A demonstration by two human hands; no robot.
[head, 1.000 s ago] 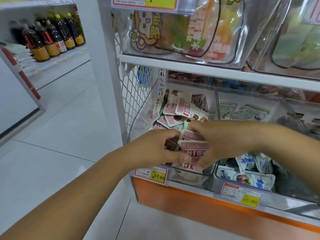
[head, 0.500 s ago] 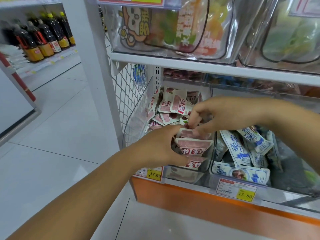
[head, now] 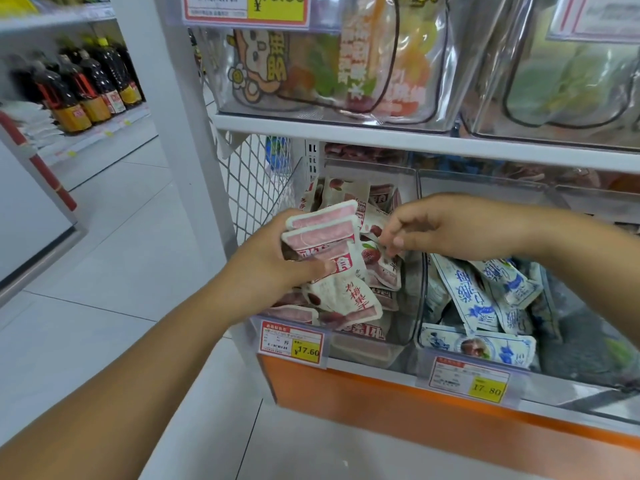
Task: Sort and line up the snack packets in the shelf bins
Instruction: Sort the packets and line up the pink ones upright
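Gathering red packets over the left-end bin.
The left hand (head: 273, 261) has its grip curled round a fanned stack of red packets (head: 322, 226) above the bin (head: 363, 351) at the shelf's left front corner. The right hand (head: 446, 226) pinches a loose packet (head: 391, 265). The fan looks loosely held, so a slip could scatter it among the neighbouring blue packets (head: 464, 299).

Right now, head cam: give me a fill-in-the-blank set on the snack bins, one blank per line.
1. The ____ hand has its grip on the stack of red packets.
2. The blue packets lie to the ____ of that stack.
3. The price tag below the red packets reads ____.
Missing words: left; right; 17.60
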